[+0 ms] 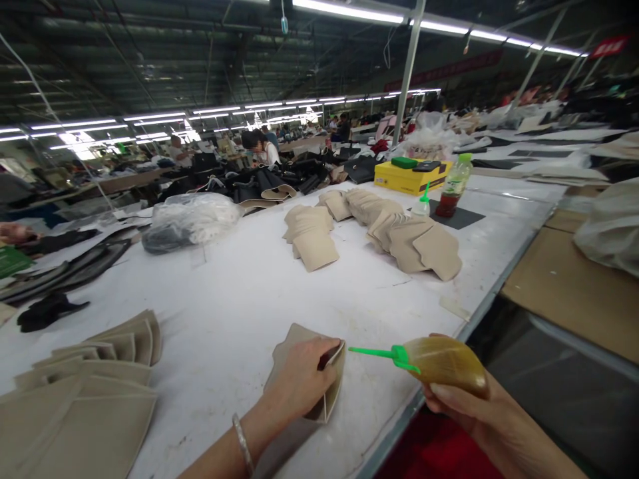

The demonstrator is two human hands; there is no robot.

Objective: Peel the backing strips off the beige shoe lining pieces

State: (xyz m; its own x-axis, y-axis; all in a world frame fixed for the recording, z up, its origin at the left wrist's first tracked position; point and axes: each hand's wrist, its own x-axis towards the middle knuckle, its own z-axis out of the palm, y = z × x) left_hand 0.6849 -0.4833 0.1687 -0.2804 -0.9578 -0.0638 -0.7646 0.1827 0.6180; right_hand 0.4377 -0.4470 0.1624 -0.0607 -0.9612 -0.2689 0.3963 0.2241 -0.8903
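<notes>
My left hand is closed on a beige leather-like piece lying on the white table, with its right edge lifted and folded up by the fingers. A bracelet circles that wrist. In my right hand is a squeeze bottle of yellow-brown liquid with a green cap and a long green nozzle. The bottle lies tilted on its side, its nozzle pointing left. The nozzle tip sits just right of the piece's raised edge, apparently a small gap away.
Fanned beige pieces lie at the left. More beige stacks spread further back, near a yellow box, a small white bottle and a bottle of red liquid. A plastic bag rests at the back left. The table's metal edge runs along the right.
</notes>
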